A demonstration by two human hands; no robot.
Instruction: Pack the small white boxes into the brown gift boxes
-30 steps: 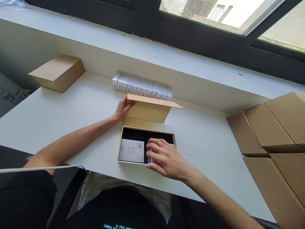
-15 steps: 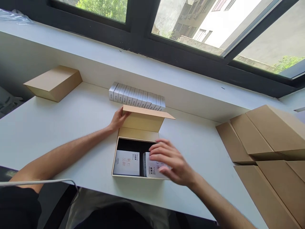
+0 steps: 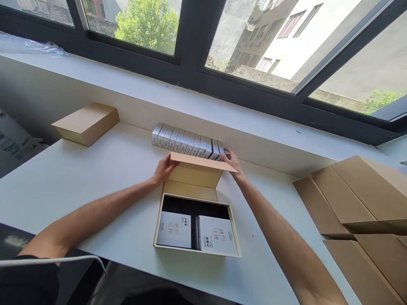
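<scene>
Kraft gift box [image 3: 190,190] sits open on the white worktop [image 3: 95,178] in the head view, its flip lid [image 3: 195,171] raised at the far side. Two printed cartons [image 3: 174,228] lie side by side in its black inside. The left hand [image 3: 163,169] pinches the lid's left edge, grip closed on it. The right hand [image 3: 232,162] is at the lid's right corner, just beside the last of a row of slim white boxes [image 3: 186,143]; whether its grip is closed I cannot tell. A closed kraft box [image 3: 85,123] stands far left, stacked kraft boxes [image 3: 359,199] right.
</scene>
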